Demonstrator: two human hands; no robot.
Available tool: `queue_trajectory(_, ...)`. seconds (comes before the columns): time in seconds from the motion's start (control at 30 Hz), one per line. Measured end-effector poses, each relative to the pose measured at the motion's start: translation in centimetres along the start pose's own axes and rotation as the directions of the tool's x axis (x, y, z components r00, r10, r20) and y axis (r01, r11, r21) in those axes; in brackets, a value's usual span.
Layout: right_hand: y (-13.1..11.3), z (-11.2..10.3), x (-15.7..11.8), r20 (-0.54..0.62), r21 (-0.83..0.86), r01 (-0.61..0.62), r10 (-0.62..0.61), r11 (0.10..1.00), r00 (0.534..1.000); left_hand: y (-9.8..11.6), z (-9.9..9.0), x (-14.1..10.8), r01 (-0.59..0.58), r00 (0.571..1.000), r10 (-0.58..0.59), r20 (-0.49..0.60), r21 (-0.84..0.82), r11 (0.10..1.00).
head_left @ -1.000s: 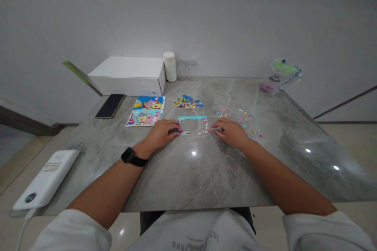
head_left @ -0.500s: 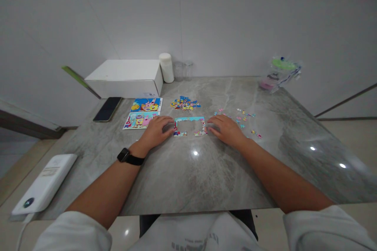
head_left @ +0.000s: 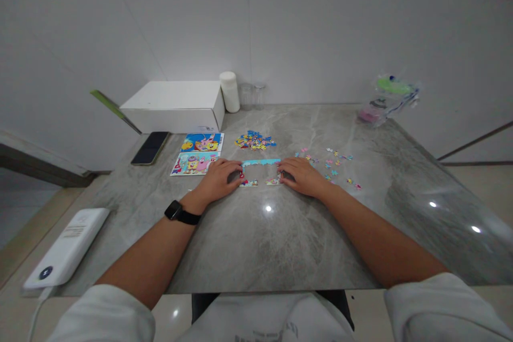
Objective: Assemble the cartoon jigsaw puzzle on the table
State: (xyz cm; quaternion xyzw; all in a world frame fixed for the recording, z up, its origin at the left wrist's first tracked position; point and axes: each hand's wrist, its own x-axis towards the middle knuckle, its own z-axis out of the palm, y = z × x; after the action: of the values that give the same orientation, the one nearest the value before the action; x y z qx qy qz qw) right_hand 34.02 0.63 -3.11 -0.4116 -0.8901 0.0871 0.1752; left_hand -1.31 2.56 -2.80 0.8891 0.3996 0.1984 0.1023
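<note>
A partly joined jigsaw puzzle (head_left: 261, 162) lies flat on the table, a rectangular border with a bare middle and a gap in its near edge. My left hand (head_left: 219, 180) is at its left side, thumb and fingertips curved against the border pieces. On the opposite side my right hand (head_left: 303, 175) has its fingertips and thumb on the right border. Both hands partly cover the puzzle's sides. Beyond it is a heap of loose puzzle pieces (head_left: 255, 140). More scattered pieces (head_left: 334, 163) lie to the right of my right hand.
Picture sheets (head_left: 196, 163) lie left of the puzzle, beside a phone (head_left: 150, 148). Behind them stand a white box (head_left: 172, 117), a white bottle (head_left: 230, 93) and clear glasses (head_left: 259, 97). A plastic bag (head_left: 387, 101) sits back right; a white corded device (head_left: 68, 248) is front left.
Both hands have moved inward, from just beside the puzzle to touching its left and right edges. The whole view has shifted slightly.
</note>
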Motion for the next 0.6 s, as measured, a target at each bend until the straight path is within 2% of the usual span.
queue_trajectory(0.6, 0.72, -0.19, -0.07, 0.008, -0.005, -0.013, 0.013, 1.0, 1.0, 0.14, 0.26, 0.0, 0.021, 1.0, -0.021, 0.013, -0.01, 1.0)
